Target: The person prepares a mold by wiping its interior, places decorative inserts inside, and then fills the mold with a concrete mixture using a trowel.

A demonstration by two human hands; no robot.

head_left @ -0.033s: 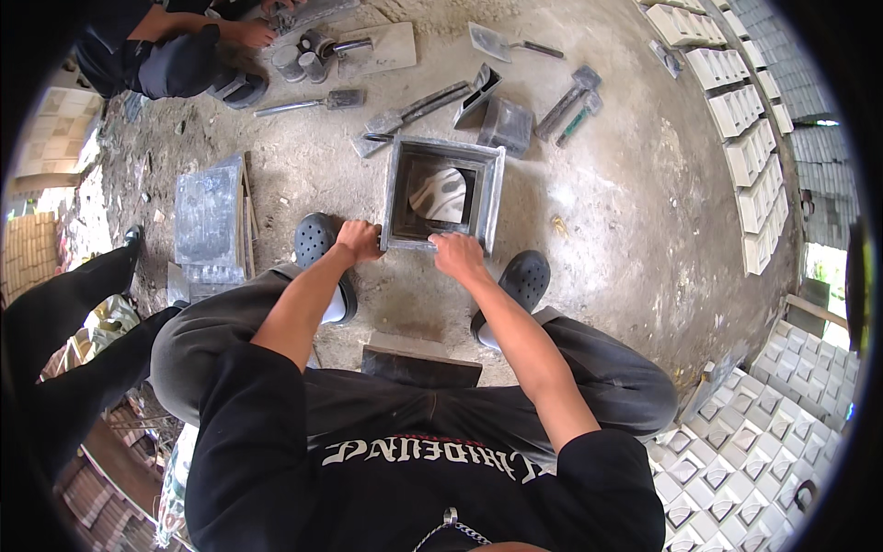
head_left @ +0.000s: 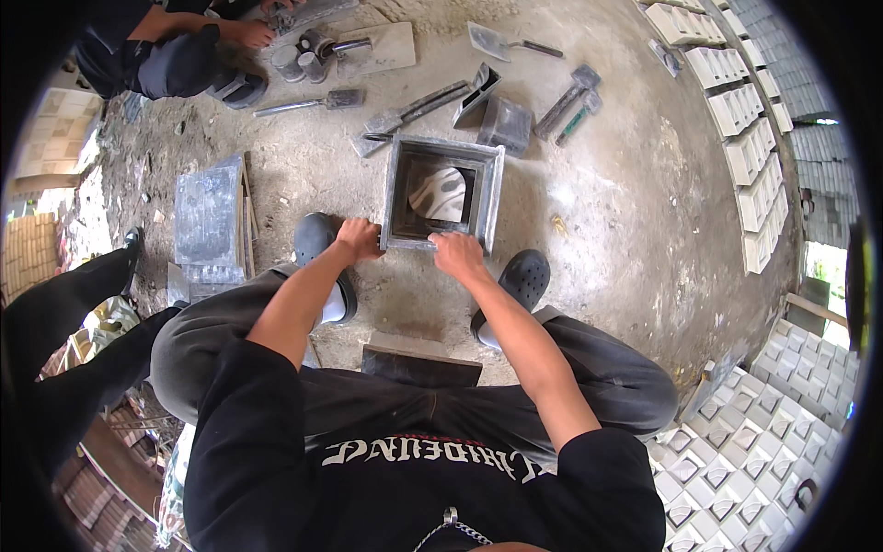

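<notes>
A square grey metal mould frame (head_left: 493, 189) sits on the concrete floor between my feet. Inside it lies a pale rounded insert (head_left: 440, 195). My left hand (head_left: 359, 239) grips the frame's near left corner. My right hand (head_left: 457, 253) holds the near rim, just right of the middle, fingers curled over the edge. I am crouched over the frame in dark clogs (head_left: 526, 274), one on each side of it.
Trowels and metal mould parts (head_left: 501, 120) lie beyond the frame. Grey plates (head_left: 210, 216) are stacked at the left. Another person (head_left: 175, 55) works at the top left; someone's legs (head_left: 64, 313) stand at the left. Rows of white cast blocks (head_left: 754, 156) line the right side.
</notes>
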